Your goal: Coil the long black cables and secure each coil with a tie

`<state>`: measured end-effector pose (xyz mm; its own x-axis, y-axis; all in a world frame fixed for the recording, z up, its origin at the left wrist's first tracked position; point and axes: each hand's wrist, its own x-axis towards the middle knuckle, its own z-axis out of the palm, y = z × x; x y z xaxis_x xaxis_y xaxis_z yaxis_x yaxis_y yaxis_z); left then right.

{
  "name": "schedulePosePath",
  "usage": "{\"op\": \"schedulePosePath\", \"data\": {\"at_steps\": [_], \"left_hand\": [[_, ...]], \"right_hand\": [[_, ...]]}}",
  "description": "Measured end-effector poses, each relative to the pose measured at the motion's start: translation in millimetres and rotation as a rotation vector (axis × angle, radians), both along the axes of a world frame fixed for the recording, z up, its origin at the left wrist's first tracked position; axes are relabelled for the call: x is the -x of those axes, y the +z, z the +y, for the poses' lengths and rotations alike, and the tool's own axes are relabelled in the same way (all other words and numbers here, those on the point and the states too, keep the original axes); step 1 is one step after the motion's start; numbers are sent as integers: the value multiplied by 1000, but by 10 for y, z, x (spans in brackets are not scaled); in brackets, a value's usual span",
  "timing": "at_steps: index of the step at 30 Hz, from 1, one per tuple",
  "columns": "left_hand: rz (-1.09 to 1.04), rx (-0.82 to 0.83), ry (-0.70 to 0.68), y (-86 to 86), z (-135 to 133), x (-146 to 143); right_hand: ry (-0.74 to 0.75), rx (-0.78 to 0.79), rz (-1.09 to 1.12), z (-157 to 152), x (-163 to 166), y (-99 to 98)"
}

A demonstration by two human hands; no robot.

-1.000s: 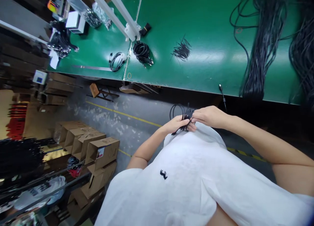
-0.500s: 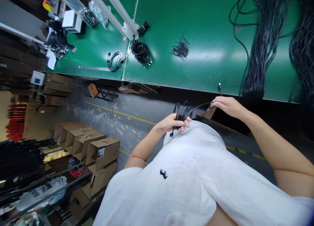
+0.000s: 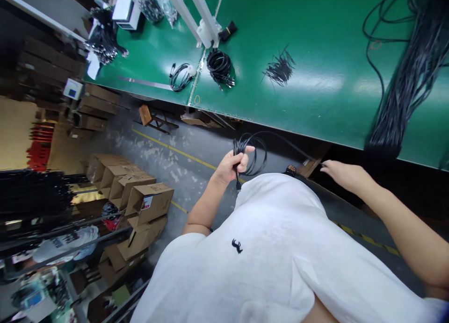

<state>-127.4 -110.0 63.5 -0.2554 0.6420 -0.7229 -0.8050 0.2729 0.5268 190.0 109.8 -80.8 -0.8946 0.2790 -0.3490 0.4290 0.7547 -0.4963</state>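
Observation:
A coiled black cable is in my left hand, whose fingers are wrapped round one side of the loops. One plug end of it hangs down below that hand. From the coil a single strand arches over to the right, reaching the fingertips of my right hand. Those fingers are pinched together on the strand near its end; the tip itself is hard to make out. Both hands are in front of the white shirt, off the table edge.
On the green table lie a pile of short black ties, a coiled cable bundle, a smaller coil and a thick bunch of long black cables. A white post rises there. Cardboard boxes stand on the left.
My left hand has moved left and up with the coil, its loops now hanging wider. The right hand has dropped lower and further right, drawing the strand longer. The view has shifted.

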Motion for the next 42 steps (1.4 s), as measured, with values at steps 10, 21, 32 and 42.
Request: {"op": "schedulePosePath", "data": {"at_steps": [10,21,32,42], "left_hand": [[82,-92,-501,-436,162,-439],[-360,-311,-880,-200,239,-483],[-235,-234,-575,9,136,-183],[-284,-94,-296,-29,-79,-170]], "right_hand": [[528,-95,344,-387,1074,956],[555,-6,565,-409,1380,1142],[266,389,156,-322,1666,1318],[-165,1263,59,-402,1602,1005]]}}
